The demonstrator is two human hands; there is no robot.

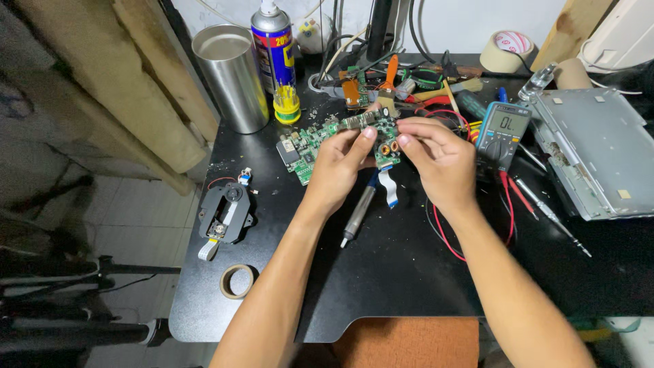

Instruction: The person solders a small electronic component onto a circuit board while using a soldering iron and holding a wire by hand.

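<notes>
Near edge of black desk (pixel 381 286): small ring of brown tape (pixel 238 281), black optical drive mechanism (pixel 225 212). Mid-desk, left hand (pixel 338 165) and right hand (pixel 436 158) both pinched shut on a small green circuit board (pixel 379 133), lifted above the desk. Best held by its edges, clear of components. Beyond: teal multimeter (pixel 502 133), steel cylinder (pixel 231 76). Fingers hide the board's underside; tangled tools behind are indistinct.

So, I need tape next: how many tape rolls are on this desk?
2. A wide beige tape roll lies at the desk's back edge, right of centre; a small brown tape roll lies flat near the front-left corner. The clutter may hide others.
</notes>
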